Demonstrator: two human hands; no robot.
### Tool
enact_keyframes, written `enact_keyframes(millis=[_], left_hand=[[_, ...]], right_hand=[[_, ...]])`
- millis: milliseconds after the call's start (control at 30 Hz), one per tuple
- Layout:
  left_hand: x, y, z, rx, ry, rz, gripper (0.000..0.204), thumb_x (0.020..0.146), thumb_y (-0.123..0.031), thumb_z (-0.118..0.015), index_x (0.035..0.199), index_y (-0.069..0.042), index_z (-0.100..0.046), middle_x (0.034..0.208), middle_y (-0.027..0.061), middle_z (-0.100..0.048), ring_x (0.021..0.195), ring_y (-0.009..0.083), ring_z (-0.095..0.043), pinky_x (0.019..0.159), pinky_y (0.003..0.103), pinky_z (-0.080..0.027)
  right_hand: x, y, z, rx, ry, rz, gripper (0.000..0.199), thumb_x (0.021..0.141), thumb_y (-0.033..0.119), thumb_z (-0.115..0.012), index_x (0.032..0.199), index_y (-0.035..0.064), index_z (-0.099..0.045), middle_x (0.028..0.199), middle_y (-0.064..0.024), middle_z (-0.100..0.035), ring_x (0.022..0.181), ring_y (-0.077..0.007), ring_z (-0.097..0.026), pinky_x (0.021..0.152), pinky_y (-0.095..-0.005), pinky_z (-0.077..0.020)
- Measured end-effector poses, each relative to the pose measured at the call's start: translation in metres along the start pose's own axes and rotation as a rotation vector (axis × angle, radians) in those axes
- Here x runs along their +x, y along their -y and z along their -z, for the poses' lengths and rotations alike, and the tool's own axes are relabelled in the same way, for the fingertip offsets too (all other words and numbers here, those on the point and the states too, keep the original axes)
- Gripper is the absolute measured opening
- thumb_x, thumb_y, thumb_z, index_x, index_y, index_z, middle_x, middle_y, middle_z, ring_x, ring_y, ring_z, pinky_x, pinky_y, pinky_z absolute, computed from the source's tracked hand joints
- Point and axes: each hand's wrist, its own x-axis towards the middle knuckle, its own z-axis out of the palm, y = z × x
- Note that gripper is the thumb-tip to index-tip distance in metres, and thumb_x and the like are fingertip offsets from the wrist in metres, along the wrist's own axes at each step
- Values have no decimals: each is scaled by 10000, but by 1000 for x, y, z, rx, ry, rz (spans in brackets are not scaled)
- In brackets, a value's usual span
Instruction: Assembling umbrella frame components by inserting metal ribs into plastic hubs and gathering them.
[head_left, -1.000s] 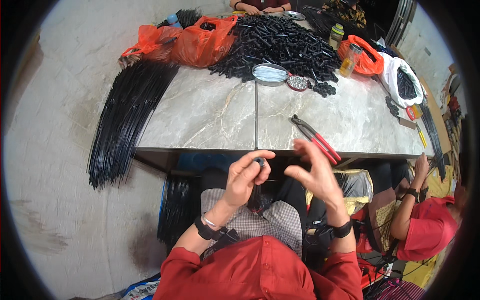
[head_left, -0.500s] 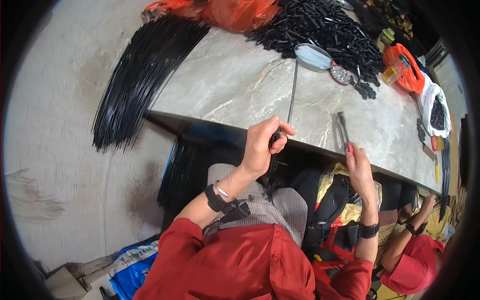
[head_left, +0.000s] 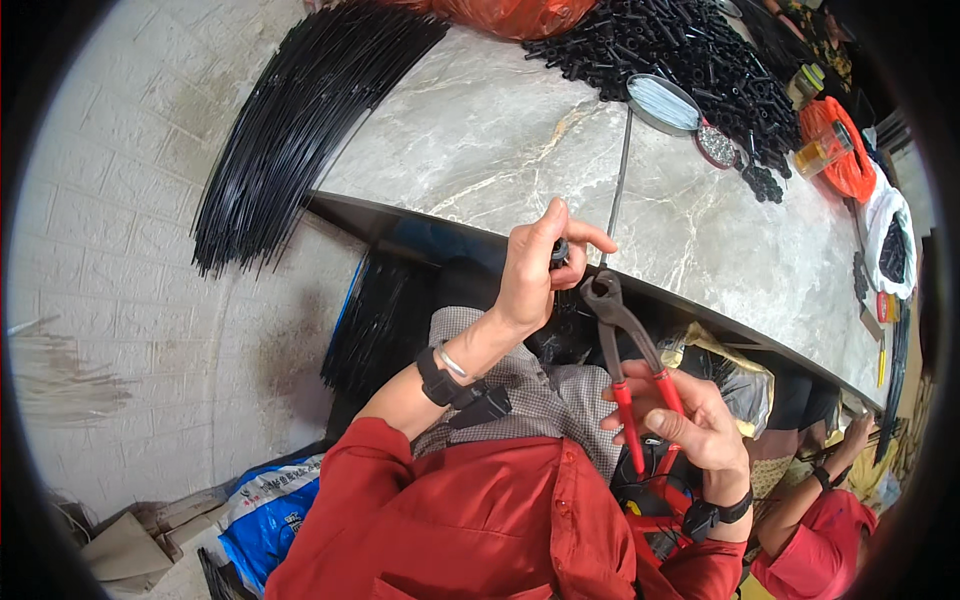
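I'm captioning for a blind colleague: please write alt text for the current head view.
A person's right hand holds red-handled pincers near their left hand, which grips a small black piece. Beyond lies a grey marbled table with a heap of short black tubes and a bundle of long black strands drooping over its edge.

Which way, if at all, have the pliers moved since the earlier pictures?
Yes. The pliers lay on the table; now the right hand holds them off it, closer to the person and farther left, near the seam's front end.
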Motion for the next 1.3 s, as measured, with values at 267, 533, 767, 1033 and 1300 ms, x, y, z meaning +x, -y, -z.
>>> enact_keyframes(millis=[267, 533, 767, 1033, 1300], left_hand=[[-12, 0, -4, 123, -64, 37, 651, 1001, -395, -288, 804, 65, -704, 451, -11, -424, 458, 80, -382, 498, 255, -299], [-16, -4, -2, 260, 7, 26, 621, 976, -367, -291, 760, 21, -725, 568, 41, -586, 531, 85, -453, 506, 240, -333], [-20, -3, -8, 206, 80, 56, 582, 995, -347, -319, 775, 9, -723, 717, 50, -669, 570, 69, -465, 531, 227, -367], [-23, 3, -13, 192, 89, 62, 582, 1001, -342, -315, 777, 14, -718, 719, 53, -667, 581, 72, -469, 541, 231, -378], [-19, 9, -11, 206, -10, -31, 594, 999, -363, -307, 795, 14, -718, 554, -19, -459, 505, 58, -378, 500, 230, -312]], right_hand=[[12, -5, -9, 123, 29, -81, 551, 906, 151, -598, 1346, -103, -385, 1203, -295, -576, 1027, -405, -635, 809, -464, -566], [7, -6, 5, 195, 134, -132, 394, 961, 100, -499, 1311, -68, -426, 1063, -203, -617, 785, -213, -627, 631, -317, -540], [-3, -7, 0, 179, 115, -149, 294, 997, 181, -488, 1187, -43, -464, 827, -71, -539, 594, -94, -489, 512, -252, -436], [-11, -11, 2, 72, 96, -171, 244, 1008, 162, -454, 1151, -35, -466, 841, -81, -552, 592, -97, -518, 508, -256, -441], [-10, -16, -5, 25, -29, 2, 363, 1000, 172, -470, 1282, -54, -435, 982, -125, -645, 636, -157, -619, 503, -250, -481]])
